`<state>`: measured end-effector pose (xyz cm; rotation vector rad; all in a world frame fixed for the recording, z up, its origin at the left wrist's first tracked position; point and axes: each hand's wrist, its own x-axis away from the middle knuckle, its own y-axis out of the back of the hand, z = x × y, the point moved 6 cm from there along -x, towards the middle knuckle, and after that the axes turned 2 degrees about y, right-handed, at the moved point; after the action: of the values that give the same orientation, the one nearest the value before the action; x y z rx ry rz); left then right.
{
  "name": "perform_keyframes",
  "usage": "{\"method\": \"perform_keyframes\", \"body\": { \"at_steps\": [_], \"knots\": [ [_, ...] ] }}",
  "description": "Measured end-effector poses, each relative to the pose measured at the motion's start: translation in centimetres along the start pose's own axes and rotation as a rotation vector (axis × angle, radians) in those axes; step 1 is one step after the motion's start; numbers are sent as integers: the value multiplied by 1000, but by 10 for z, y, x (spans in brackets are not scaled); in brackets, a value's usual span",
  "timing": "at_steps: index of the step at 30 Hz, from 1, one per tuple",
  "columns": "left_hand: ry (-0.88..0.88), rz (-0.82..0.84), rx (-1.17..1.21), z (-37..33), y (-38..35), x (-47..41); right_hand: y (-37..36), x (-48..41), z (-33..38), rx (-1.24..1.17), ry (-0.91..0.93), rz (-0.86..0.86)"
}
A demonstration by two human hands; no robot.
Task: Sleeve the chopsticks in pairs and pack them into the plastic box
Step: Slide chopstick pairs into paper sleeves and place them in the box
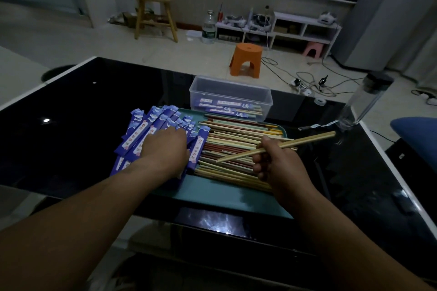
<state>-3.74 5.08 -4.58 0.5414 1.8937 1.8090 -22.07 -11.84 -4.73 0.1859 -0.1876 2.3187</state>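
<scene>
Over a teal tray [212, 192], the right hand [272, 163] grips a chopstick pair [295, 143] near one end. The left hand [165, 149] rests on the blue sleeves [139, 134], any pinch hidden. The sticks look light, stiff and slippery. The plastic box [230, 92] stands behind.
</scene>
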Motion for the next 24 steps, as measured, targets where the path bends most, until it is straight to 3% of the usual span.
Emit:
{"method": "perform_keyframes", "body": {
  "at_steps": [6, 12, 17, 24],
  "knots": [
    [2, -182, 263, 6, 25, -5, 4, -1, 4, -7, 11, -11],
    [-84, 71, 640, -19, 19, -4, 4, -1, 5, -12, 6, -1],
    [-298, 64, 486, -37, 17, 9, 12, -5, 17, -25, 33, -6],
    [-390, 155, 434, -38, 5, 9, 22, -8, 37, -99, 152, 25]
  ]
}}
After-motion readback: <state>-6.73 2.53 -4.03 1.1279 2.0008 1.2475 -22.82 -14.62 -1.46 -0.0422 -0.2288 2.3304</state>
